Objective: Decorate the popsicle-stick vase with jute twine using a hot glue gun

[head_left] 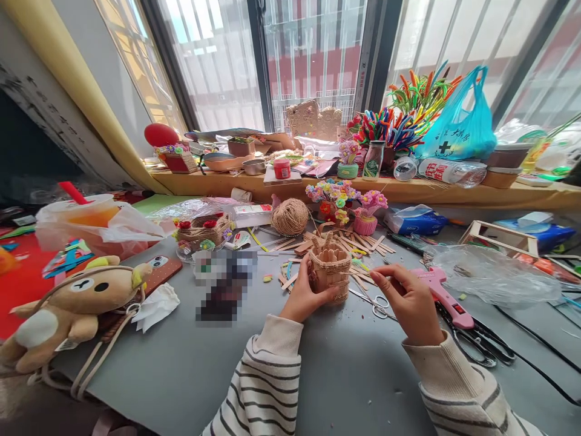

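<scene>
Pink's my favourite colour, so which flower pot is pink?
The pink pot on the table, beyond the wooden cup in the left hand. Beside it is a red pot; on the windowsill, a green pot.

The 2 arms reach in from the near edge, forearms slanting toward the far side and bare skin showing only past the cuffs. The left hand (302, 298) is closed in a grip, its fingers raised on the left side, its thumb (330, 295) stretched out to the right. Well apart on the right, the right hand (411, 303) is bent leftward, index finger (394, 270) and thumb drawn together at the tips, the other fingers curled.
</scene>
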`<state>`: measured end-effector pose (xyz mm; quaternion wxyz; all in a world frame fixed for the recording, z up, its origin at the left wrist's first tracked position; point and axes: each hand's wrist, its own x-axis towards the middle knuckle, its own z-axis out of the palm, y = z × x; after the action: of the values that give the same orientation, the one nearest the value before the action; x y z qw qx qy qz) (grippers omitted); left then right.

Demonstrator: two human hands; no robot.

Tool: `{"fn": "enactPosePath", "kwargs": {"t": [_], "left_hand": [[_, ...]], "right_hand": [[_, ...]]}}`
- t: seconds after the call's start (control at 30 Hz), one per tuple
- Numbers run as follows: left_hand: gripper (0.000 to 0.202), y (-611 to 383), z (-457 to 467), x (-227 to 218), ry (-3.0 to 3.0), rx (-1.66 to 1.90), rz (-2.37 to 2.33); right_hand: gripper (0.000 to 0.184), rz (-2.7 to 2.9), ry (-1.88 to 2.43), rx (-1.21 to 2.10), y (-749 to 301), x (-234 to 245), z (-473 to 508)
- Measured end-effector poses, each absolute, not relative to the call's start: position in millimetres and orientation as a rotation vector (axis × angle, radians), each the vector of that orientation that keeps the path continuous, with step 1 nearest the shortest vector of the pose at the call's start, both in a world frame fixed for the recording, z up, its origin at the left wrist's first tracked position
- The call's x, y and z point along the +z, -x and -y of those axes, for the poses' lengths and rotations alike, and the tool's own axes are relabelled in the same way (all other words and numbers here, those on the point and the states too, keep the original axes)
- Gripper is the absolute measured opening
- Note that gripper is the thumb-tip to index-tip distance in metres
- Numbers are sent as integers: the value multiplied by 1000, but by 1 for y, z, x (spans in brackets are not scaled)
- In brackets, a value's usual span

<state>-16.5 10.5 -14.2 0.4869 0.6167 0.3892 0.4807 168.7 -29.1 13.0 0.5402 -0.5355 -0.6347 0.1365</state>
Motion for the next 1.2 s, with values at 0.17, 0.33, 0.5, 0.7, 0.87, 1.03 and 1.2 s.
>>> {"fn": "enactPosePath", "kwargs": {"t": [0.17,0.33,0.5,0.7,0.87,1.03,1.2], "left_hand": [[83,18,-9,-13,-1555,1132,-902],[87,17,-7,-11,-1558,1132,-890],[98,18,-5,-8,-1568,1159,-914],[83,16,-6,-6,-1546,1204,-973],[65,18,-8,-4,-1558,1213,-1003],[56,20,-8,-3,-1478,1121,-908],[62,19,-9,-3,-1437,1087,-1006]], "right_hand": [[25,1603,1238,386,-166,11,28],[26,1659,1220,460,-163,9,28],[28,1694,1216,514,-160,9,28],[27,1733,1222,558,-157,10,28],[29,1692,1230,597,-158,11,30],[27,1595,1240,630,-157,18,35],[22,1364,1139,765,-169,26,38]]}}
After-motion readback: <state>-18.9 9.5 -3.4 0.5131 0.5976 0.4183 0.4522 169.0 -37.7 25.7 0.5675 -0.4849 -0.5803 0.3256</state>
